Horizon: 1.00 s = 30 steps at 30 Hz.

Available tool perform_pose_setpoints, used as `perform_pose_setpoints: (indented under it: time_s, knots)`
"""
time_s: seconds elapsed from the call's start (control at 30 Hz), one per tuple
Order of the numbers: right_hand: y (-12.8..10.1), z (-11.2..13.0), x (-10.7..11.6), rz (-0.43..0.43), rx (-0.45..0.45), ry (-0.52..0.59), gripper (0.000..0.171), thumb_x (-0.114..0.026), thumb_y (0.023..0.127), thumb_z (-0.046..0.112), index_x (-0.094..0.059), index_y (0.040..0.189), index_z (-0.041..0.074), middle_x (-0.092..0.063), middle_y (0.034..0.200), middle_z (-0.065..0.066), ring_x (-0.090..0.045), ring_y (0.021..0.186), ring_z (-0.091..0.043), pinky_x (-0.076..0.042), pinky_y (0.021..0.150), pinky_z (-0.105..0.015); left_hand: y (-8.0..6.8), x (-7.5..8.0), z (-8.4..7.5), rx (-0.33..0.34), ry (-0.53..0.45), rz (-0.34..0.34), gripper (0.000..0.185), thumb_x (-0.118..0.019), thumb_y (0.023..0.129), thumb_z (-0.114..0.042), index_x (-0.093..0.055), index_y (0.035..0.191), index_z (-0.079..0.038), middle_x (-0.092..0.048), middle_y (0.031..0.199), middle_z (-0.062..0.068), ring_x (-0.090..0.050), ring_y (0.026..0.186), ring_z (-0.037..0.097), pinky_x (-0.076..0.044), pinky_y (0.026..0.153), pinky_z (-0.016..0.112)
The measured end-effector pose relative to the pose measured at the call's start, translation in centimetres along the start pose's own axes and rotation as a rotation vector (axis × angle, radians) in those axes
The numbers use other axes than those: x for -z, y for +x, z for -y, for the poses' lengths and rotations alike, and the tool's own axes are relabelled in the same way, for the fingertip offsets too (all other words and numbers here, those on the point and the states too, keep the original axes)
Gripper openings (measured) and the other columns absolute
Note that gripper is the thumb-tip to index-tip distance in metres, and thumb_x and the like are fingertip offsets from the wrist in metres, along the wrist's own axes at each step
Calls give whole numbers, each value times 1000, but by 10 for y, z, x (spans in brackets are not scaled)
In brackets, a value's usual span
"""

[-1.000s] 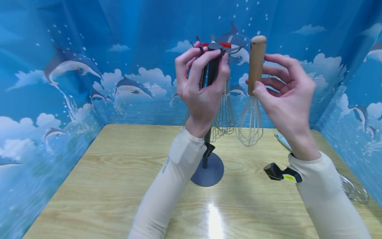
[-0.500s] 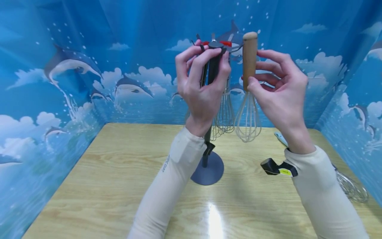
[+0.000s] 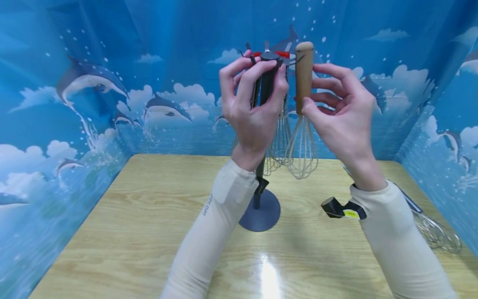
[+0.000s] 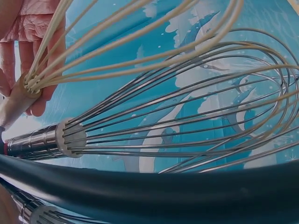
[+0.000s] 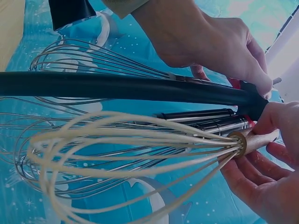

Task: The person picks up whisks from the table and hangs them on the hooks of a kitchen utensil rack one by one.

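Observation:
In the head view, my left hand (image 3: 252, 114) holds the top of a black utensil stand (image 3: 260, 218), its fingers bent around the upper pole. Several metal whisks (image 3: 282, 141) hang from the stand, partly hidden behind that hand. To the right, my right hand (image 3: 345, 110) grips a whisk with a wooden handle (image 3: 304, 81), thumb on one side and fingers on the other. This whisk is upright, its pale wires (image 5: 126, 140) pointing down. One stand hook overlaps the handle's top; whether it is hooked on, I cannot tell. A metal whisk (image 4: 177, 112) hangs close beside it.
Another metal whisk (image 3: 435, 230) with a dark handle lies at the table's right edge, partly behind my right sleeve. A light-blue item (image 3: 348, 172) shows slightly behind my right wrist. The wooden table (image 3: 149, 216) meets a blue dolphin-print curtain (image 3: 179, 83) at the back.
My right hand has moved left with the wooden-handled whisk, bringing its top up to the stand's right hook. My left hand has stayed on the stand.

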State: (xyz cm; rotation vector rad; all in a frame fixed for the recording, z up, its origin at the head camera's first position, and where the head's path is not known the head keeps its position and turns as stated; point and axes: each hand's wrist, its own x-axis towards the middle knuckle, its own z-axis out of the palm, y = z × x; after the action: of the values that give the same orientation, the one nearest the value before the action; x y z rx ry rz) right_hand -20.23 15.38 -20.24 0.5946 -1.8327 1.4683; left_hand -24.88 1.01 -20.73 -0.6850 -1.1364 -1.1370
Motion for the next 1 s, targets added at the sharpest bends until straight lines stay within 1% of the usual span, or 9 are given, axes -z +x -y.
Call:
perform_pose_setpoints:
  time_s: [0.37, 0.5, 0.7, 0.83, 1.0]
  knots:
    - [2, 1, -2, 58, -4, -29, 47, -70, 90, 0, -65, 135, 12, -74, 113, -6, -75, 93, -11, -62, 85, -19, 1, 1, 0, 1, -13, -7, 18, -78, 84, 1, -72, 99, 8, -56, 111, 29, -63, 119, 37, -57, 101, 28]
    - [0, 0, -2, 76, -1, -35, 48, -69, 91, 0, -63, 137, 12, -73, 116, -8, -75, 95, -10, -62, 86, -19, 1, 0, -1, 1, -16, -5, 18, -77, 84, 1, -72, 100, 8, -56, 110, 29, -63, 118, 37, -57, 101, 28]
    - [-4, -1, -2, 98, -8, -71, 51, -70, 92, 3, -61, 140, 15, -72, 120, -11, -74, 99, -9, -61, 91, -22, 1, 1, -1, 4, -30, -4, 17, -77, 84, 1, -72, 99, 8, -56, 109, 29, -64, 117, 37, -58, 101, 28]
    - [-6, -3, 5, 109, -24, -98, 50, -70, 94, 5, -60, 141, 15, -73, 121, -10, -74, 100, -7, -60, 93, -22, 2, 1, -1, 2, -31, -1, 16, -77, 85, 1, -73, 99, 8, -56, 109, 29, -64, 116, 37, -58, 100, 28]
    - [-7, -9, 24, 122, -4, -180, 47, -69, 95, 6, -61, 140, 16, -74, 120, -5, -73, 100, -2, -59, 90, -15, 3, 2, -1, 4, -35, -1, 16, -77, 85, 2, -73, 99, 9, -56, 109, 29, -64, 115, 38, -58, 100, 28]
